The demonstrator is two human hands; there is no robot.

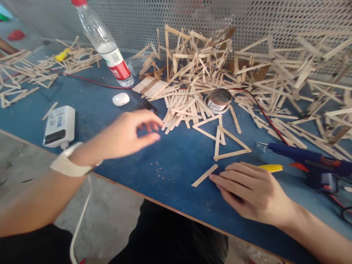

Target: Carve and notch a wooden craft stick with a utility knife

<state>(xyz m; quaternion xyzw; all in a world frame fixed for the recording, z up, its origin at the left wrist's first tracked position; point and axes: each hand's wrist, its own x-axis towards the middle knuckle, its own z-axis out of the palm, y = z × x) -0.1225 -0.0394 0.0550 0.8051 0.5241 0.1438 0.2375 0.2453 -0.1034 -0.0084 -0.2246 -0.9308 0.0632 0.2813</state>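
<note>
My left hand (pixel 133 134) hovers over the blue table, slightly blurred, thumb and fingers apart and nothing in its grasp. Its fingertips point at the near end of a heap of loose wooden craft sticks (pixel 178 110). Lower right, my right hand (pixel 247 190) rests on the table with fingers stretched out. The tip of one finger lies at the edge of a single short craft stick (pixel 205 176); whether it presses on it I cannot tell. Just beyond are two triangles of joined sticks, the nearer triangle (pixel 233 152) overlapping the farther triangle (pixel 207 126).
A blue glue gun (pixel 299 154) and a yellow-handled tool (pixel 271 168) lie beside my right hand. At the back are a round tin (pixel 218 99), tangled stick frames (pixel 192 55) and a plastic bottle (pixel 112 58). A white mouse (pixel 121 99) and power bank (pixel 60 124) stand left.
</note>
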